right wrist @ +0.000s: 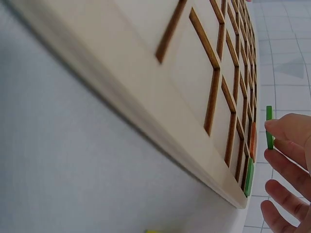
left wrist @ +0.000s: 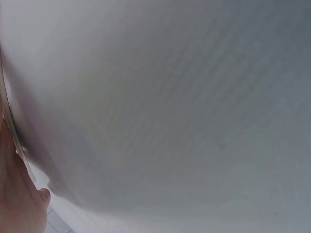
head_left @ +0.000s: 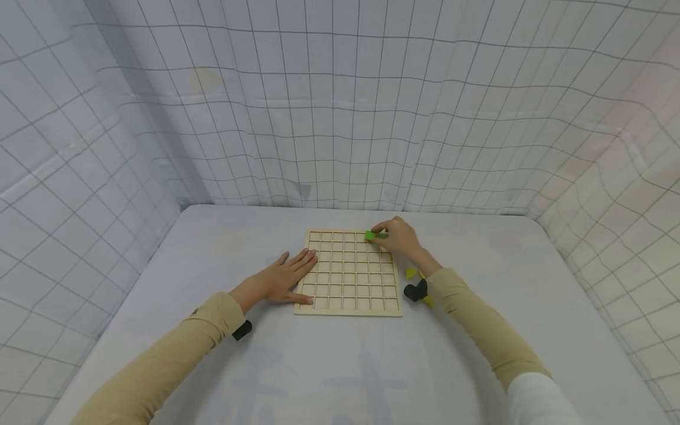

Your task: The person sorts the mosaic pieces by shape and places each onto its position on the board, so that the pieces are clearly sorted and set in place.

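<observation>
A pale wooden grid board (head_left: 347,313) lies flat on the white table. My left hand (head_left: 284,277) rests spread on the board's left edge, fingers straight over the outer cells; in the left wrist view only part of that hand (left wrist: 22,204) shows at the lower left. At the far right corner of the board, my right hand (head_left: 398,237) pinches a thin green square tile (right wrist: 269,128) between thumb and fingers, held on edge just above the cells. A second green tile (right wrist: 249,177) sits in the corner cell, with an orange tile (right wrist: 253,141) beside it.
Yellow pieces (head_left: 411,273) lie on the table right of the board, partly hidden by the right wrist's black camera (head_left: 416,290). White grid-patterned curtains (head_left: 345,136) enclose the table (head_left: 255,236) at the back and sides.
</observation>
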### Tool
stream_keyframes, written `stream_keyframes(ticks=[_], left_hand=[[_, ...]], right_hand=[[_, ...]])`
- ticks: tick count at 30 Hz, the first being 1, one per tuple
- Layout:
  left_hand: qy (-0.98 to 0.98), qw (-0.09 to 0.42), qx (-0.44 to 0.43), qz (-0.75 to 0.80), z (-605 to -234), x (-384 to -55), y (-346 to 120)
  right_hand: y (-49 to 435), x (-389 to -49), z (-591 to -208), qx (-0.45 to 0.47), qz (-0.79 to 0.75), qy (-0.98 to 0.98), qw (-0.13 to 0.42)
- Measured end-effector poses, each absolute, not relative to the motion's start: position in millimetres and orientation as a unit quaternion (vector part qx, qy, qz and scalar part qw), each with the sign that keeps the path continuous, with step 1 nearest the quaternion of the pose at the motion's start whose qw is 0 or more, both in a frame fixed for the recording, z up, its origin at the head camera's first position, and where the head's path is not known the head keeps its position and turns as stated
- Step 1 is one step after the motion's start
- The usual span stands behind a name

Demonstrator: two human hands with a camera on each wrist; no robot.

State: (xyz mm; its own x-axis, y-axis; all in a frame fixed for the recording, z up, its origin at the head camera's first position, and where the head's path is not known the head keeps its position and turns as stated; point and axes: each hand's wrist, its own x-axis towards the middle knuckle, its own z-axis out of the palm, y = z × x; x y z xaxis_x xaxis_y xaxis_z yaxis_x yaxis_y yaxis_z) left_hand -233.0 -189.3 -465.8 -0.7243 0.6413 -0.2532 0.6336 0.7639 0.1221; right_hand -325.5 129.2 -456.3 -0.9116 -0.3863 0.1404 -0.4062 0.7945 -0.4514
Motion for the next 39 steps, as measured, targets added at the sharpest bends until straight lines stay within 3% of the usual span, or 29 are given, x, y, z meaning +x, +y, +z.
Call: stream_keyframes(ticks=[39], left_hand=[[0.928,0.134,0.348,0.015,-458.4,-227.7,-186.3]], right_hand=[[109.2,-332.0,-461.5,0.229,0.224,-0.947,0.024]])
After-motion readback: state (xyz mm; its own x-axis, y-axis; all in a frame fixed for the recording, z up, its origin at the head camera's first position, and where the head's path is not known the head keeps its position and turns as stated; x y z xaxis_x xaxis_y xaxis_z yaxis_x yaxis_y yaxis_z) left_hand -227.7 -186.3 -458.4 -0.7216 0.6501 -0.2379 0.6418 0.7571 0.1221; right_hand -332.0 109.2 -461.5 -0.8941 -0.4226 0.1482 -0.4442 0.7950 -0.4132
